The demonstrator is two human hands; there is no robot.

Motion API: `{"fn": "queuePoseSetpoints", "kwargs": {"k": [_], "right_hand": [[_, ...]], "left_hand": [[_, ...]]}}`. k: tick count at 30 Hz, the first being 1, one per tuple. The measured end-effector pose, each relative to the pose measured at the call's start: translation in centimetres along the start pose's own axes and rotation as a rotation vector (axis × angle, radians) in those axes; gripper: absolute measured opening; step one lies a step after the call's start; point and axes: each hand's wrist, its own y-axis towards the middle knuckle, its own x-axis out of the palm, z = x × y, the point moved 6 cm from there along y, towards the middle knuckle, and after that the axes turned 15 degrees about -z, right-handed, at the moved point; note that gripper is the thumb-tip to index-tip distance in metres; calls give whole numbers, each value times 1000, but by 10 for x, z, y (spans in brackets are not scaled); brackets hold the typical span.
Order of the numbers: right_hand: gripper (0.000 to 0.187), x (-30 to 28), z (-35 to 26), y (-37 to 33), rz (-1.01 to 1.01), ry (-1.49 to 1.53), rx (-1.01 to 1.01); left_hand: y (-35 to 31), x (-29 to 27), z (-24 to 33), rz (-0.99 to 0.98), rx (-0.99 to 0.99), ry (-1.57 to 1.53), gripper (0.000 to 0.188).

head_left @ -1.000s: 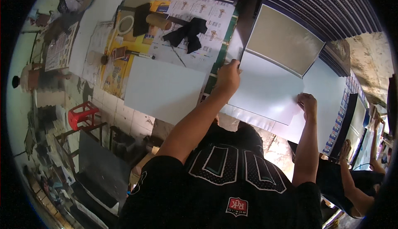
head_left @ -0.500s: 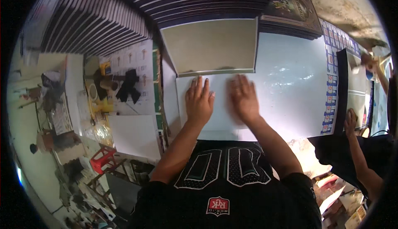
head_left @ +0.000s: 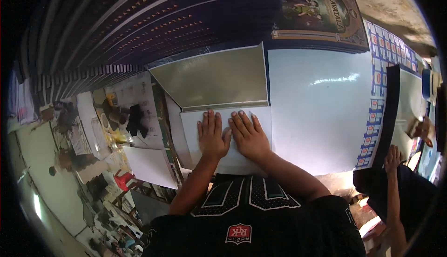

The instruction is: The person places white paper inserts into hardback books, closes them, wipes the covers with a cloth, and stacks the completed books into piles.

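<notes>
Right hand moved nearer left hand | both spread flat | on white sheet

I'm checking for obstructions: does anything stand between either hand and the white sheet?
Nothing visible does: the left hand and right hand both rest palm-down on the white sheet. The grey-beige panel lies beyond them, not in between.

the left hand and right hand lie flat side by side, palms down. fingers are extended forward, slightly spread. the left thumb angles inward, close to the right hand. left forearm and right forearm diverge from the wrists back toward the torso.
</notes>
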Motion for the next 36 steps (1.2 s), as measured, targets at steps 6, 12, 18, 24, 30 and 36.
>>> {"fn": "queuePoseSetpoints", "kwargs": {"k": [6,12,18,24,30,36], "right_hand": [[51,0,4,-1,-1,55,28],[48,-5,0,-1,13,3,22],[52,-24,7,1,53,265,-69],[48,-122,106,31,521,673,208],[39,-119,126,61,338,868,78],[32,-105,107,-17,462,966,219]], "left_hand": [[-16,13,-4,69,-54,-7,70],[-25,2,-4,101,-97,-61,72],[-29,7,-15,111,-108,-41,77],[-73,21,-38,26,77,-130,84],[-123,36,-5,82,246,-85,68],[-148,47,-24,64,258,26,52]]}}
